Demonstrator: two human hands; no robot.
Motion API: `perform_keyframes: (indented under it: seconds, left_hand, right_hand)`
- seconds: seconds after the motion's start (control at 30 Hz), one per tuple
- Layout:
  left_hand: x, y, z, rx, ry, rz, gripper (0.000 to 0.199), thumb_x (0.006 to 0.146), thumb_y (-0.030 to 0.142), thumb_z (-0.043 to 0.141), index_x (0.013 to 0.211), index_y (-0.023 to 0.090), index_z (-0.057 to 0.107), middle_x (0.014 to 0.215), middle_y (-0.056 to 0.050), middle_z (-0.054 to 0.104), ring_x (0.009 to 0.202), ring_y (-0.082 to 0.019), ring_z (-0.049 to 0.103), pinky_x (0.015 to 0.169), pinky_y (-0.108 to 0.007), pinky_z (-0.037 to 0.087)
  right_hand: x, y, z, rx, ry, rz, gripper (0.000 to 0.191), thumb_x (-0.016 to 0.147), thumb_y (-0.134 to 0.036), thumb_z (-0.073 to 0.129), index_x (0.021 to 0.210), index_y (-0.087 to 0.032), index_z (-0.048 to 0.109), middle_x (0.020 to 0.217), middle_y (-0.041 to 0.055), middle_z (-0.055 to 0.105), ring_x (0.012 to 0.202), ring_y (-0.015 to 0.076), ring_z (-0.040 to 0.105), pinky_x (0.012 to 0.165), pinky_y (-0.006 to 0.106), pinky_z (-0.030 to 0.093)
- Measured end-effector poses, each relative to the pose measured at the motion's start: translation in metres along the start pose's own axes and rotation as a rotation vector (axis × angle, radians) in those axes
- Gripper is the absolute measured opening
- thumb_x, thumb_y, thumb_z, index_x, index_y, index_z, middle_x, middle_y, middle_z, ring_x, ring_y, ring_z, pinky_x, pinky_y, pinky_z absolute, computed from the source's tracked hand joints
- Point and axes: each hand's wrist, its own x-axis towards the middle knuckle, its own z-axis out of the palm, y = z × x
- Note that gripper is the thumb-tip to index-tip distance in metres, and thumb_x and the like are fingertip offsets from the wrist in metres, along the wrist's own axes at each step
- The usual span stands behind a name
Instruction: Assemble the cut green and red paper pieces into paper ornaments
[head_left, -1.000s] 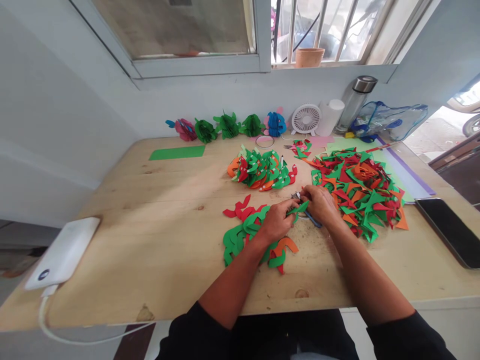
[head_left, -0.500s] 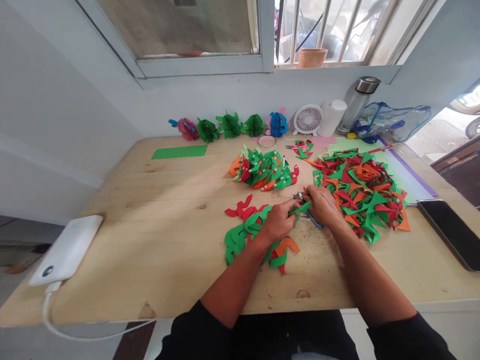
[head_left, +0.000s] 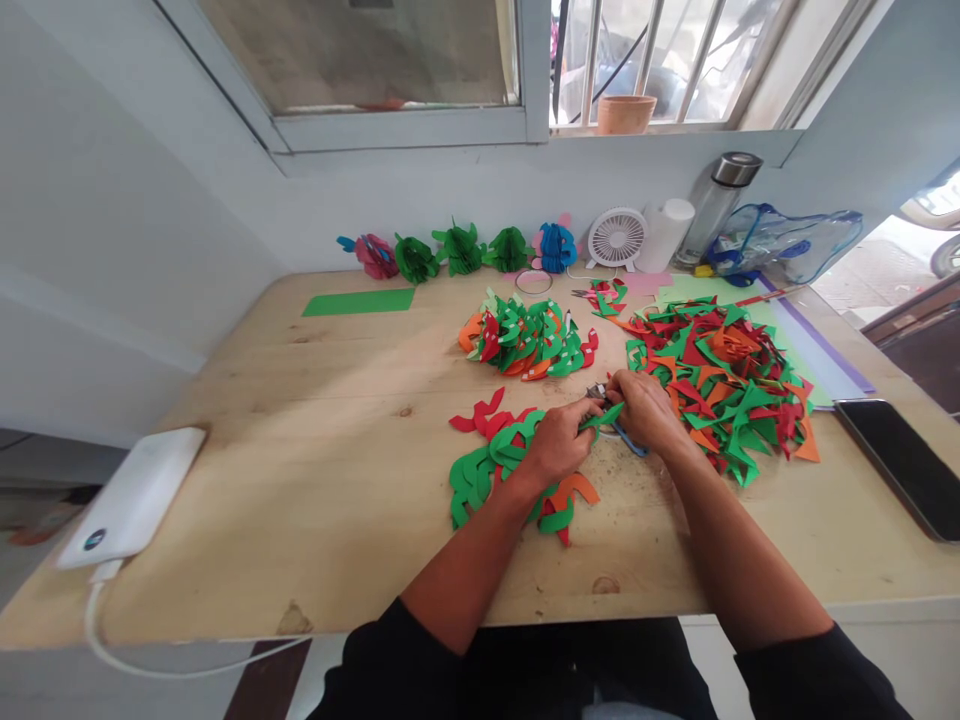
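Observation:
My left hand [head_left: 559, 440] is closed on a green paper strip [head_left: 602, 417], which sticks out from its fingers toward the right. My right hand [head_left: 646, 410] is wrapped round a plier-like tool [head_left: 598, 392] with a silver metal head and a blue handle. The metal head is beside my left fingertips at the paper; its jaws are partly hidden. Under and left of my left hand lies a loose heap of curved paper cut-outs [head_left: 472, 480] in green, red and orange. Beyond my hands sits a stacked pile of similar curved pieces [head_left: 536, 335] with small white marks.
Paper scraps [head_left: 739, 390] form a big heap to the right, beside a phone [head_left: 904, 465]. Folded paper figures [head_left: 459, 250], a small fan [head_left: 617, 238] and a glass bottle [head_left: 712, 215] line the wall. A green sheet [head_left: 358, 302] and a white power bank [head_left: 131, 497] lie left.
Both hands stay almost in place, gripping the same strip and tool. The view has shifted very slightly; nothing else visibly moved.

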Motion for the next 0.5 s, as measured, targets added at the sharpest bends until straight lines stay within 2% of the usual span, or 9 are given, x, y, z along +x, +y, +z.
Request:
perform_keyframes:
  seconds: [0.5]
  left_hand:
    - [0.0001, 0.0028, 0.0, 0.039, -0.006, 0.001, 0.032, 0.069, 0.005, 0.048, 0.091, 0.022, 0.065, 0.114, -0.002, 0.065, 0.106, -0.02, 0.06, 0.088, -0.029, 0.048]
  right_hand:
    - [0.0015, 0.0054, -0.0033, 0.026, -0.042, -0.065, 0.01, 0.082, -0.019, 0.046, 0.076, -0.019, 0.053, 0.076, 0.0077, 0.063, 0.077, 0.0202, 0.052, 0.068, 0.027, 0.032]
